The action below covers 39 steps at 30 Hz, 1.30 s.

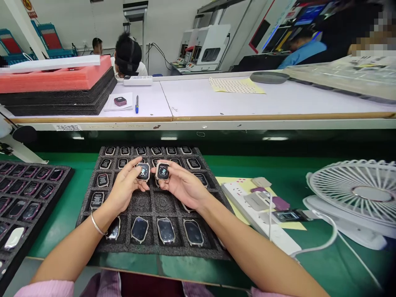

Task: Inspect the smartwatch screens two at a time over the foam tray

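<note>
My left hand (pixel 129 181) grips a smartwatch body (pixel 144 171) without a strap, its screen lit. Close beside it, my right hand (pixel 177 179) holds a second smartwatch body (pixel 163 171), also lit, between thumb and fingers. Both are raised over a black foam tray (pixel 142 202) with square pockets. Strapless watches sit in many pockets; the far rows show lit text, while those in the near row, such as one dark-screened watch (pixel 139 229), look switched off. Two pockets below my hands hold no watch. My forearms and hands hide part of the tray.
Left lies another foam tray (pixel 66 175) of purple-rimmed watches. At right are a white power strip (pixel 262 218), a cable and a white fan (pixel 368 194). A raised shelf (pixel 192 99) crosses behind, with stacked foam (pixel 58 99) and a pen (pixel 137 104). Several people sit beyond.
</note>
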Each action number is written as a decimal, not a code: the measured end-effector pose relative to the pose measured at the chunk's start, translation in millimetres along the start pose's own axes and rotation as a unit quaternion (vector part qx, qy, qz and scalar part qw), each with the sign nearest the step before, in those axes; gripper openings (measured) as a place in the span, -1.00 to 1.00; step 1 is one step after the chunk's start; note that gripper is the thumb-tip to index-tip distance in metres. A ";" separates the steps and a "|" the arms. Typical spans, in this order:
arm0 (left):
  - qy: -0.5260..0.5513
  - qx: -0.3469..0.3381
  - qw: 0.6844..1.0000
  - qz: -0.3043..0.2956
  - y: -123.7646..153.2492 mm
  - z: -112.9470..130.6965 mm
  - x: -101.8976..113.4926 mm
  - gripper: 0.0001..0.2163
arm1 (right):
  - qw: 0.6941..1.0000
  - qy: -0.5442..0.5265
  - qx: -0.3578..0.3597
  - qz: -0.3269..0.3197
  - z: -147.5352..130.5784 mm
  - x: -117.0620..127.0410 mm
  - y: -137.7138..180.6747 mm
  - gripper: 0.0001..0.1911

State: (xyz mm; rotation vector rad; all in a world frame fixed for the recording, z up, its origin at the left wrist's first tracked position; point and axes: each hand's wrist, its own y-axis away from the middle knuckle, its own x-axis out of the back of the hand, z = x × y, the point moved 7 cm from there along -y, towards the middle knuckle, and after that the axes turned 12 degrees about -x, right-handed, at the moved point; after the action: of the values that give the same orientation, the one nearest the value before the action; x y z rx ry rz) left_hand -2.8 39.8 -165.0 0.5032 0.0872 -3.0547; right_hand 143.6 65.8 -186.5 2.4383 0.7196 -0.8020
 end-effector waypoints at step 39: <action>-0.066 -0.023 0.996 -0.055 -0.2 -1.4 -5.9 -0.65 | 0.986 0.145 0.073 0.047 -4.6 -5.3 9.3 -0.60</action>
State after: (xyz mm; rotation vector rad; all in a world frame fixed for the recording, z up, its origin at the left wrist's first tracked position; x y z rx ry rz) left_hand 3.2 40.3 -164.4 0.3018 0.1855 -3.1753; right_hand 147.4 59.8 -177.3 2.7345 0.6609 -0.4825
